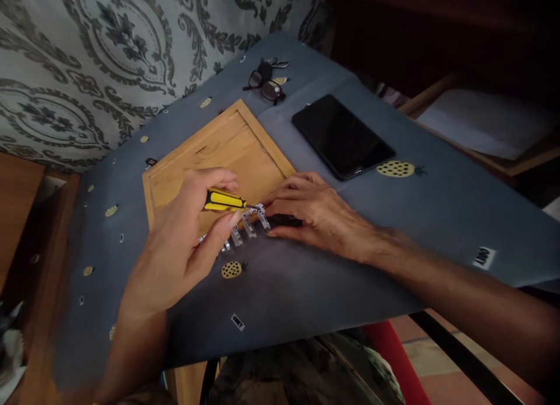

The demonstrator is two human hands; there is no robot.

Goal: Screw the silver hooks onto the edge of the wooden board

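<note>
My left hand (175, 236) is closed around a small screwdriver (225, 200) with a yellow and black handle. Its thin tip points right and meets the end piece in a row of clear plastic clips (249, 227). The row runs along the near edge of a framed wooden board (219, 154), partly hidden by my left thumb. My right hand (317, 215) pinches the right end of the row, thumb below and fingers above. Exactly what lies under its fingertips is hidden.
A blue tablecloth (315, 288) with pineapple prints covers the table. Behind my right hand lies a black tablet or phone (343, 136). Dark glasses (265, 87) and keys (277, 63) rest at the far corner. A patterned curtain (122, 37) hangs along the back left.
</note>
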